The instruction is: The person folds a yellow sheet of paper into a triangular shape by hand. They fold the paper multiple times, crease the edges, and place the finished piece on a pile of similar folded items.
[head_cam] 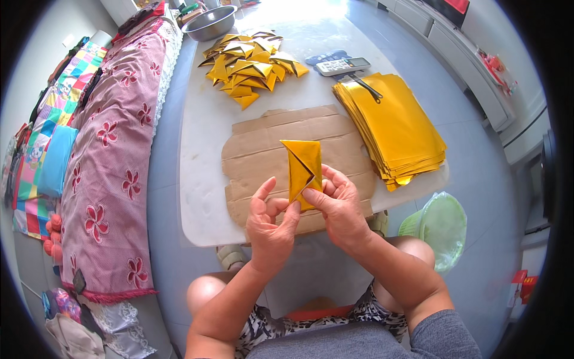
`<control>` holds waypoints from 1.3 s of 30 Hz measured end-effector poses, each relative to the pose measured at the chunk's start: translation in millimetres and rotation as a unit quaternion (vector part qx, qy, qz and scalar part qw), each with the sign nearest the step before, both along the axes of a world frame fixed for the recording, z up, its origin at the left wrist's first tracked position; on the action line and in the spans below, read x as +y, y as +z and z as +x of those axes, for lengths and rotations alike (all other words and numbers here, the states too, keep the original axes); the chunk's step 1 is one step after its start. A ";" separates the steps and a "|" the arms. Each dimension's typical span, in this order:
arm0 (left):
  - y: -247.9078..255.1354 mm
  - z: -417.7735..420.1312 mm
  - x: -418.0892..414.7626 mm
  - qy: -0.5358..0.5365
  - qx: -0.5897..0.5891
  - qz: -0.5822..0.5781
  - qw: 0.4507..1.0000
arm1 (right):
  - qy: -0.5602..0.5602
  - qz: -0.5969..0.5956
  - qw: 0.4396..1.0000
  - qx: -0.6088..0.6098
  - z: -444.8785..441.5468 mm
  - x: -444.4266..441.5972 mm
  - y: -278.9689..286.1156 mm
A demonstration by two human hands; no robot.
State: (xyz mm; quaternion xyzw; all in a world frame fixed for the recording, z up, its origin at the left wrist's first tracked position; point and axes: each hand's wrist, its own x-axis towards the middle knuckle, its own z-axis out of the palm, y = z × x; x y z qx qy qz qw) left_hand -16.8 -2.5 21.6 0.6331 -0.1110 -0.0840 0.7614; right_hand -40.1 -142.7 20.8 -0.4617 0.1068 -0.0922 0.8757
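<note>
Both of my hands hold a folded piece of gold foil paper point(301, 166) above a flattened cardboard sheet point(269, 148). It is a narrow upright packet with slanting folds crossing its front. My left hand point(272, 229) pinches the lower left corner between thumb and fingers, its index finger raised. On the right side, my right hand point(343, 206) grips the lower edge, thumb on the front and fingers behind. A heap of folded gold pieces point(251, 63) lies at the far left of the table. To the right rests a stack of flat gold sheets point(399, 125).
A black-handled tool point(367, 89) lies on the stack, beside a white remote control point(343, 66). A metal basin point(210, 22) stands at the far left of the low white table point(202, 179). Right of my knee is a green lined bin point(441, 229). A pink-covered sofa point(112, 170) runs along the left.
</note>
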 end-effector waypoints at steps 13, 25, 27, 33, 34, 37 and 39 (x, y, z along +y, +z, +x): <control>1.1 -3.1 5.2 -0.009 -0.005 0.007 1.000 | -0.039 0.025 0.998 0.031 2.0 -7.1 1.0; -2.7 -5.6 4.6 0.015 -0.154 0.080 0.985 | -0.001 0.025 0.999 0.027 -0.7 -4.6 0.6; -3.3 -4.6 5.5 0.021 -0.166 0.088 0.982 | 0.036 0.045 0.998 0.012 -0.6 -1.5 6.5; 0.9 -6.5 5.7 0.008 -0.134 0.083 0.987 | 0.053 0.029 0.998 -0.002 -0.2 -2.5 5.5; 1.0 -4.7 5.5 -0.008 -0.098 0.065 0.993 | 0.047 0.023 0.999 -0.004 0.0 -2.7 6.9; 0.1 2.3 8.0 -0.063 0.012 0.024 0.998 | 0.031 0.000 1.000 -0.006 0.6 -4.2 5.6; -1.9 5.3 14.7 -0.103 0.091 0.012 0.990 | 0.020 -0.027 0.999 -0.003 0.6 -4.6 6.2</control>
